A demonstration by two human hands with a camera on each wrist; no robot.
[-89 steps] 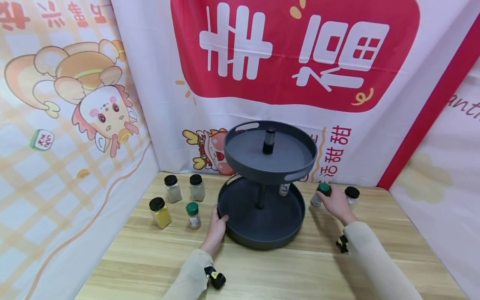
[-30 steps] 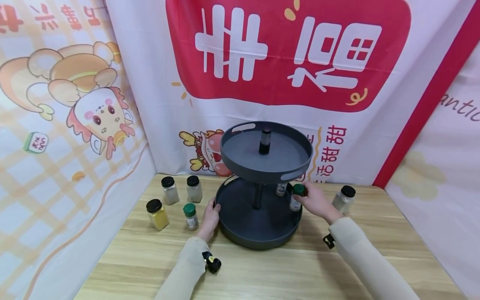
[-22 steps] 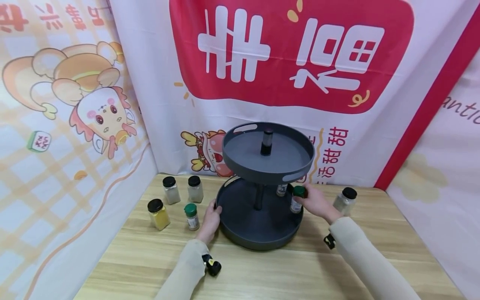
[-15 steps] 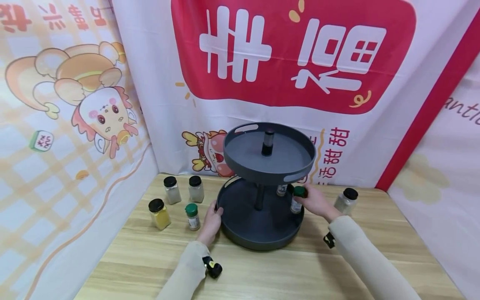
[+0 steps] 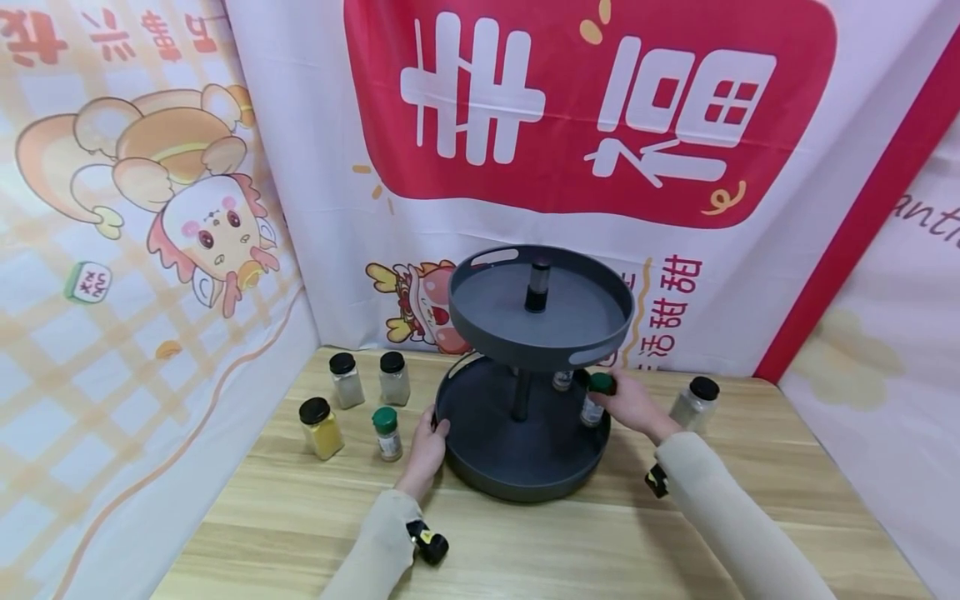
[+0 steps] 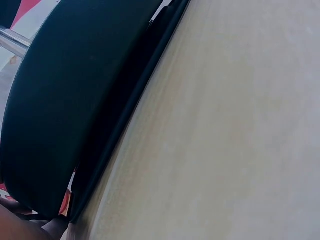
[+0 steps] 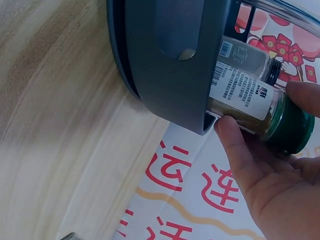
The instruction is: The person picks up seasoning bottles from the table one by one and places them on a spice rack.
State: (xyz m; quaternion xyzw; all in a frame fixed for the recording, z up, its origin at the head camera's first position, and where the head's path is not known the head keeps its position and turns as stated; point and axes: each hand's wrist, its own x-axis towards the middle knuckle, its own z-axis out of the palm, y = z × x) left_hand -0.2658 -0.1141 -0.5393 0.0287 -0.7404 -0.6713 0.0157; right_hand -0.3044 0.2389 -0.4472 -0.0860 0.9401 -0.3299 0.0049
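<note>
A dark grey two-tier turntable tray [image 5: 525,487] stands on the table. At the left, my left hand [image 5: 424,450] grips its lower rim, thumb over the edge; in the left wrist view only part of that hand [image 6: 30,225] shows, at the lower left corner. My right hand [image 5: 633,404] holds a green-capped spice jar [image 5: 592,411] upright inside the lower tier at the right. The right wrist view shows thumb and fingers around this labelled jar [image 7: 245,97], which contains brown seasoning. Behind it sits another jar [image 5: 562,380], its top hidden by the upper tier [image 5: 540,333].
Left of the tray stand a green-capped jar [image 5: 387,435], a black-capped jar of yellow powder [image 5: 322,433] and two pale black-capped jars [image 5: 348,383]. Another black-capped jar [image 5: 693,404] stands at the right. Printed cloth [image 5: 337,208] hangs behind the wooden table [image 5: 525,550].
My right hand has carried the green-capped spice jar leftward from the table into the lower tier, where it has stayed almost still for the last second. The left hand keeps its grip on the rim.
</note>
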